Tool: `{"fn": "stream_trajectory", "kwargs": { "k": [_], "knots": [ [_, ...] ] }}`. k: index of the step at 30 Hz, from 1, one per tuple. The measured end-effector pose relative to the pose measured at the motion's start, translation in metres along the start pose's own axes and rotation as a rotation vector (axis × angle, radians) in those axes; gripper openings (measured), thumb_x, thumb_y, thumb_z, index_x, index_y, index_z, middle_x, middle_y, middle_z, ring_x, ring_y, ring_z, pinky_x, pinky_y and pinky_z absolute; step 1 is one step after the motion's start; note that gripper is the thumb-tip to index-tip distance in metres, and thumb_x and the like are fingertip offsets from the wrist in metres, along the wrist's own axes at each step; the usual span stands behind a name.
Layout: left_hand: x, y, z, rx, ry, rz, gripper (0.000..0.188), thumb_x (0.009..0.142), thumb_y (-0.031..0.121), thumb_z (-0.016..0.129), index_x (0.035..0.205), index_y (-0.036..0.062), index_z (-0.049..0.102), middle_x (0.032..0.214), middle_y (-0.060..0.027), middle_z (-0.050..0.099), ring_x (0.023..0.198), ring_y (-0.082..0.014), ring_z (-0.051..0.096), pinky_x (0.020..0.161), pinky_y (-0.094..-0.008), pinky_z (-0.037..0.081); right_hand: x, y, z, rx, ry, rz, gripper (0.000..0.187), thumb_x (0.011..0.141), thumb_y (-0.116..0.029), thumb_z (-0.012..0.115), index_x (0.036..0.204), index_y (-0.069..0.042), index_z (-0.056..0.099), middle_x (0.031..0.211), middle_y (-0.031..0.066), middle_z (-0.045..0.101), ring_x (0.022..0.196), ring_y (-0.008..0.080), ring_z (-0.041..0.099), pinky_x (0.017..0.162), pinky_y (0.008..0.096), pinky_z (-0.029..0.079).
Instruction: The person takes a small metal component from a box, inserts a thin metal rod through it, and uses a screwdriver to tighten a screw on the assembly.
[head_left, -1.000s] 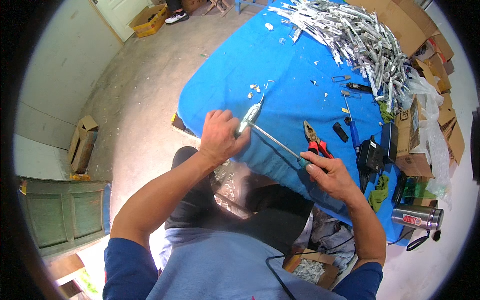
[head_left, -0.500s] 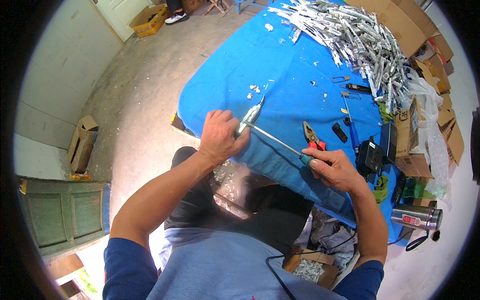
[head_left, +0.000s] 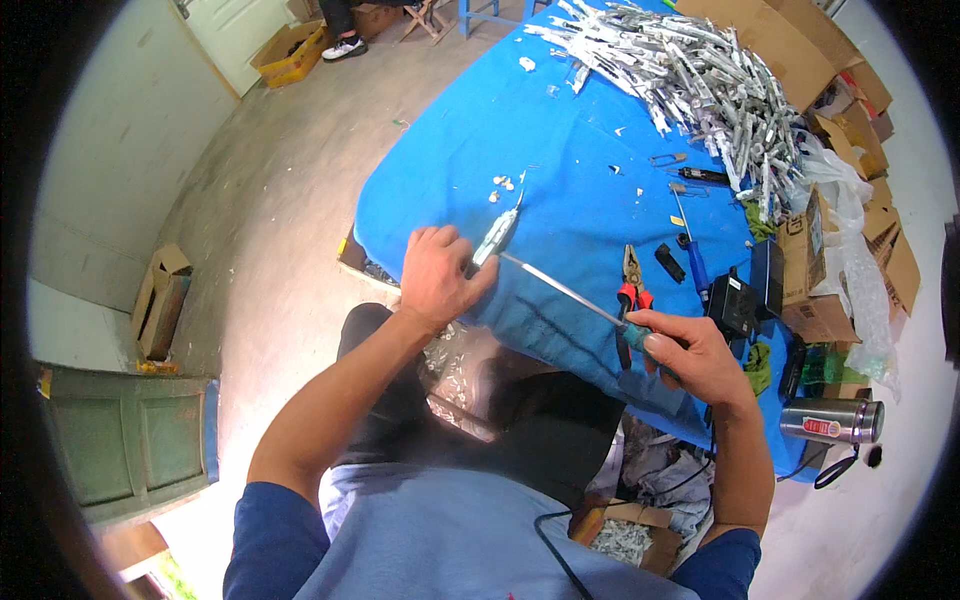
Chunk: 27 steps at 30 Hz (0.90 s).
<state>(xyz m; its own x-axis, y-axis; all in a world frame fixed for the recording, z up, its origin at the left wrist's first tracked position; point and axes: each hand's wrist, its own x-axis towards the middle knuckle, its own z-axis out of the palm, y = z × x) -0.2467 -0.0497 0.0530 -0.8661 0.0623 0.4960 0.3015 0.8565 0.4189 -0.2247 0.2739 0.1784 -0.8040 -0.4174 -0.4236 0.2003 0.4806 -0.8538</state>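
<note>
My left hand (head_left: 440,276) is closed around the near end of a slim whitish part (head_left: 495,238) with a thin pointed tip, over the blue cloth. That part resembles the pieces piled at the far right. In my right hand (head_left: 692,352) is a screwdriver (head_left: 570,292), gripped by its green handle. Its long metal shaft slants up and left, the tip ending beside my left thumb at the part; whether it touches cannot be made out. Red-handled pliers (head_left: 632,283) lie just beyond my right hand. Several small pale bits (head_left: 501,186) lie past the part's tip.
A big heap of whitish slim parts (head_left: 690,85) covers the far right of the blue-covered table (head_left: 440,150). Along the right side lie a blue screwdriver (head_left: 697,265), a black box-like device (head_left: 733,305) and a steel flask (head_left: 832,420). Cardboard boxes (head_left: 805,260) stand at the right edge.
The screwdriver's tip has slipped down and right, off the top of the part toward my left thumb. My right hand has moved slightly right and down. My left hand keeps its hold.
</note>
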Motion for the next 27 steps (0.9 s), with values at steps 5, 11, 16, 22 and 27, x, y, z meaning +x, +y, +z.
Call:
{"fn": "stream_trajectory", "kwargs": {
  "k": [5, 11, 16, 22, 27],
  "knots": [
    [0.002, 0.002, 0.003, -0.033, 0.04, 0.0, 0.035, 0.073, 0.03, 0.074, 0.059, 0.0043, 0.055, 0.068, -0.0105, 0.049, 0.073, -0.0301, 0.05, 0.074, -0.0399, 0.039, 0.0, 0.016, 0.017, -0.229, 0.169, -0.21, 0.034, 0.092, -0.017, 0.062, 0.123, -0.004, 0.063, 0.088, 0.0103, 0.07, 0.077, 0.0137, 0.063, 0.073, 0.0274, 0.05],
    [0.002, 0.002, 0.001, -0.01, 0.036, 0.003, 0.033, 0.072, 0.029, 0.074, 0.058, 0.0055, 0.055, 0.068, -0.01, 0.049, 0.073, -0.0296, 0.051, 0.074, -0.0397, 0.039, 0.014, 0.013, 0.032, -0.388, 0.194, -0.347, 0.03, 0.091, -0.016, 0.062, 0.12, -0.005, 0.065, 0.089, 0.0168, 0.069, 0.076, 0.0225, 0.067, 0.072, 0.0304, 0.05],
    [0.002, 0.001, 0.002, -0.008, 0.049, 0.009, 0.033, 0.072, 0.029, 0.074, 0.058, 0.0056, 0.055, 0.068, -0.0102, 0.049, 0.073, -0.0299, 0.051, 0.074, -0.0402, 0.039, 0.021, 0.019, 0.036, -0.392, 0.205, -0.395, 0.031, 0.091, -0.017, 0.061, 0.119, -0.005, 0.065, 0.086, 0.0164, 0.068, 0.076, 0.0252, 0.067, 0.07, 0.0316, 0.051],
    [0.002, 0.001, 0.003, -0.002, 0.04, 0.012, 0.032, 0.071, 0.028, 0.073, 0.059, 0.0053, 0.054, 0.068, -0.0107, 0.049, 0.072, -0.0302, 0.051, 0.074, -0.0406, 0.039, 0.024, 0.021, 0.044, -0.377, 0.199, -0.385, 0.031, 0.092, -0.018, 0.061, 0.12, -0.005, 0.065, 0.082, 0.0144, 0.067, 0.072, 0.0221, 0.065, 0.069, 0.0318, 0.051],
    [0.003, 0.002, 0.004, -0.002, 0.051, 0.019, 0.031, 0.072, 0.027, 0.073, 0.059, 0.005, 0.054, 0.069, -0.0109, 0.049, 0.072, -0.0305, 0.051, 0.073, -0.0408, 0.039, 0.03, 0.025, 0.036, -0.174, 0.09, -0.185, 0.033, 0.094, -0.02, 0.059, 0.124, -0.006, 0.062, 0.077, 0.0098, 0.065, 0.068, 0.0141, 0.06, 0.066, 0.0296, 0.05]
  ]
}}
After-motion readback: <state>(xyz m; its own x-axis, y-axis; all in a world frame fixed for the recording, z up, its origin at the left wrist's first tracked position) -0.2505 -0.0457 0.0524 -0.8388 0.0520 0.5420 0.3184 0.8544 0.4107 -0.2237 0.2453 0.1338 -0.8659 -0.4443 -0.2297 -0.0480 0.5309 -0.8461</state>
